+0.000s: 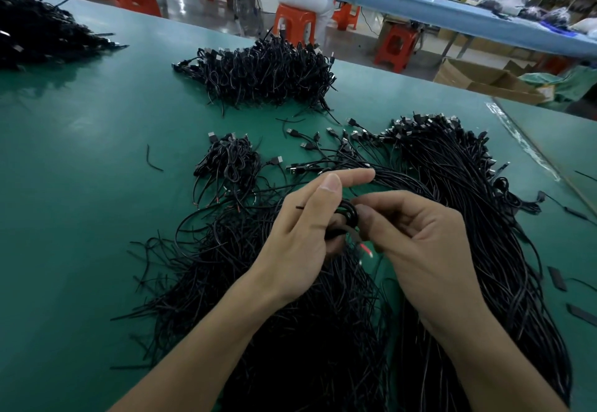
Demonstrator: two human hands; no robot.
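Observation:
My left hand (303,234) and my right hand (420,240) meet over the middle of a green table (80,153). Between them is a small coiled black cable (347,214) with a red-tipped wire end (365,248) hanging below it. My left hand grips the coil, its index finger stretched out above. The fingertips of my right hand pinch the coil from the right. Under my forearms lies a heap of short black tie wires (274,331). To the right runs a long bundle of black USB cables (468,217).
A small pile of coiled cables (231,158) lies left of my hands, a bigger one (268,72) farther back, another (35,30) at far left. Black strips (557,278) lie at the right. Beyond the table a person sits on an orange stool (295,25); cardboard boxes (484,80) stand on the floor.

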